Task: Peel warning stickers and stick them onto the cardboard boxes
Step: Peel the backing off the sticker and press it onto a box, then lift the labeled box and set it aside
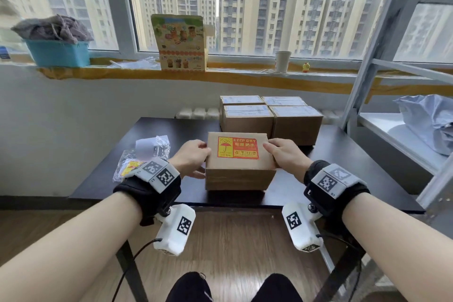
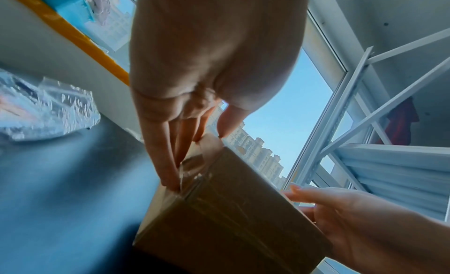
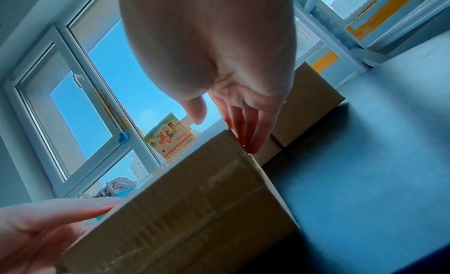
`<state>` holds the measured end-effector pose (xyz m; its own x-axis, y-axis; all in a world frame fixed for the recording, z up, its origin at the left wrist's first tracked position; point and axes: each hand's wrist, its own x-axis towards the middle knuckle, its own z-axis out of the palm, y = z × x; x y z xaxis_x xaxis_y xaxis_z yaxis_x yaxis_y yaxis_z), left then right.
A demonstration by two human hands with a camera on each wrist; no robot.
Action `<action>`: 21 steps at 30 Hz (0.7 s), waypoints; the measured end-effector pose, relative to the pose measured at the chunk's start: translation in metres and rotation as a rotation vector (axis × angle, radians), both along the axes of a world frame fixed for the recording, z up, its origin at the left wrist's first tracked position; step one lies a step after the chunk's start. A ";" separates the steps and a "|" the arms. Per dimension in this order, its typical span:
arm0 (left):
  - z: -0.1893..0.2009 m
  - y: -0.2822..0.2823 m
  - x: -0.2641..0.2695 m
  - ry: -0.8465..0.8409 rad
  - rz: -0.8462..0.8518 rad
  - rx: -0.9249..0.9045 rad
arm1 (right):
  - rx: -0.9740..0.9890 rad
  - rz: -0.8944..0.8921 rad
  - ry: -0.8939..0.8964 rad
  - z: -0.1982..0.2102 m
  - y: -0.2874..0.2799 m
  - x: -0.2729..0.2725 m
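Observation:
A cardboard box (image 1: pixel 239 175) stands near the front edge of the black table (image 1: pixel 110 179). A red and yellow "KEEP DRY" sticker (image 1: pixel 238 147) lies flat on its top. My left hand (image 1: pixel 193 159) is at the box's left side, thumb at the top edge. Its fingers (image 2: pixel 160 153) run straight down the taped side of the box (image 2: pixel 231 220). My right hand (image 1: pixel 286 154) is at the right side, thumb on the top edge. Its fingers (image 3: pixel 255 131) lie straight along the end of the box (image 3: pixel 194 210).
Several taped boxes (image 1: pixel 269 120) sit packed together just behind. A clear bag of stickers (image 1: pixel 137 164) lies left of my left hand. A metal shelf (image 1: pixel 367 81) stands on the right. On the sill are a blue basket (image 1: pixel 58 52), a colourful carton (image 1: pixel 181 41) and a paper cup (image 1: pixel 282 61).

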<state>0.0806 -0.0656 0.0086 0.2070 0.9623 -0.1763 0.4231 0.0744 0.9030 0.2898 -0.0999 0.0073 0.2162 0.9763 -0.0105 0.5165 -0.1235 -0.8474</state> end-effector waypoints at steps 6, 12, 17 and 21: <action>0.034 -0.001 -0.040 -0.102 0.026 0.145 | 0.160 0.103 0.065 0.032 0.002 -0.023; 0.061 0.017 -0.093 -0.116 0.082 0.230 | 0.163 0.174 0.205 0.054 0.040 -0.069; 0.073 0.059 -0.129 -0.232 0.210 0.167 | 0.152 0.181 0.290 0.070 0.090 -0.114; 0.067 0.097 -0.148 -0.239 0.238 0.076 | 0.093 0.169 0.323 0.069 0.142 -0.144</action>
